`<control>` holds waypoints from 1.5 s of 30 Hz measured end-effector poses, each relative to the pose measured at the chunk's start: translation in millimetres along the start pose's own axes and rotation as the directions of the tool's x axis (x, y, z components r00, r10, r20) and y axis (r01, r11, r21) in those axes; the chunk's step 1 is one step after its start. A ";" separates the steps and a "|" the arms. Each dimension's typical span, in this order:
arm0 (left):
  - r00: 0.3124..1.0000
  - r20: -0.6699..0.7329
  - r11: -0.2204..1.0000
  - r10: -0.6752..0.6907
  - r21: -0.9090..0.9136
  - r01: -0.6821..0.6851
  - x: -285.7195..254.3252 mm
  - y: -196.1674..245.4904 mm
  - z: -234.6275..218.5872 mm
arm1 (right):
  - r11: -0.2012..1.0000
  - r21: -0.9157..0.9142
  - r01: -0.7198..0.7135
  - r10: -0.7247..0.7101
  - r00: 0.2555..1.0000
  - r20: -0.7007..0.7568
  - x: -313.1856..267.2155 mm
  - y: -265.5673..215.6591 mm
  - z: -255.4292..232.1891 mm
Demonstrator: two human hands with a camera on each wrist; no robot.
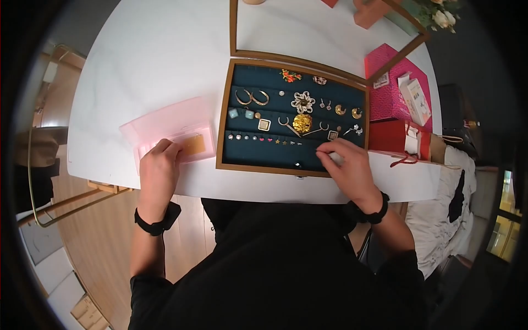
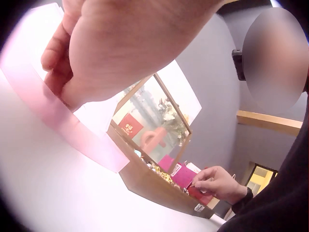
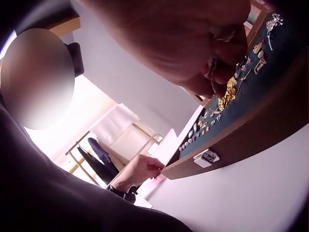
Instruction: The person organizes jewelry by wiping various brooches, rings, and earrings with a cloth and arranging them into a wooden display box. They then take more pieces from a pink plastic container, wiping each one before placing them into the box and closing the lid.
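My left hand (image 1: 159, 173) reaches into a pale pink case (image 1: 168, 118) whose lid stands up, its fingers bent down beside a gold-coloured patch (image 1: 194, 144). What those fingertips touch is hidden. Over the front right of a wooden jewellery box (image 1: 258, 171), my right hand (image 1: 352, 168) pinches a tiny piece of jewellery between thumb and forefinger. Dark green rows in the box carry a yellow flower brooch (image 1: 302, 123), a silver flower brooch (image 1: 303, 102), hoop earrings (image 1: 268, 99) and a line of small studs (image 1: 262, 138).
The box's glazed lid (image 1: 302, 60) leans open at the back. To the right stand a bright pink carton (image 1: 379, 107), a small white box (image 1: 415, 102) and a red bag (image 1: 385, 137). Flowers (image 1: 443, 20) are at the far right. A metal clasp (image 3: 206, 157) juts from the box front.
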State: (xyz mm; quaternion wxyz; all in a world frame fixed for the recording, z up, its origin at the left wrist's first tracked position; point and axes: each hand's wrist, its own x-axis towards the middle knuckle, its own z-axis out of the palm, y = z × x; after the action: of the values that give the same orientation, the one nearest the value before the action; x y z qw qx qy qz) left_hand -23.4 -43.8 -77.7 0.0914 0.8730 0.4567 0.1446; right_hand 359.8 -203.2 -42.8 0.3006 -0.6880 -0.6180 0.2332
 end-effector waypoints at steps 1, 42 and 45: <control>1.000 0.000 1.000 0.007 -0.004 -0.007 1.3 1.2 -1.1 | 1.000 -0.004 -0.004 0.004 1.000 -0.005 0.2 1.2 1.5; 0.982 -0.032 0.983 0.183 -0.016 -0.184 11.7 -4.2 -12.9 | 0.850 -0.416 0.324 -0.297 0.946 0.129 13.6 6.0 20.5; 0.978 -0.079 0.981 0.195 0.001 -0.195 12.3 0.4 -19.6 | 0.851 -0.419 0.317 -0.308 0.947 0.091 12.8 1.0 18.0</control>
State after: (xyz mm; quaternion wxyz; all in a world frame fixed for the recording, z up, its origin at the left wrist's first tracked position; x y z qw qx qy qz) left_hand -23.0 -33.4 -57.0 0.0615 0.9070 0.3716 0.1884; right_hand 349.6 -188.4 -55.6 0.1697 -0.6252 -0.7604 0.0469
